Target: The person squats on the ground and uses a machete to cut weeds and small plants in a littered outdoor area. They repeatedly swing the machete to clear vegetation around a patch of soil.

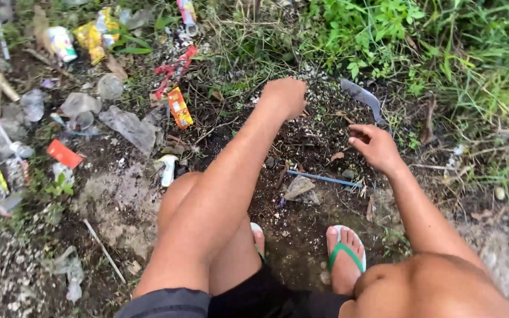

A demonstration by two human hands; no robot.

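Note:
I am squatting over dark soil [313, 141] strewn with small white bits. My left hand [285, 95] is stretched forward, its fingers closed in a fist and pressed down on the soil at the edge of the weeds; whether anything is in it is hidden. My right hand [373, 146] hovers just above the ground to the right, fingers loosely curled and holding nothing. A grey curved blade [362, 97] lies on the soil just beyond the right hand. A thin blue straw [324, 178] lies between my hands and my feet in green-strapped sandals [345, 250].
Litter covers the left side: an orange wrapper [179, 108], yellow packets [96, 34], clear plastic bags [128, 126], a red scrap [64, 154], a white stick [105, 251]. Green weeds and grass [419, 41] fill the top right. A pale concrete patch [119, 200] lies by my left knee.

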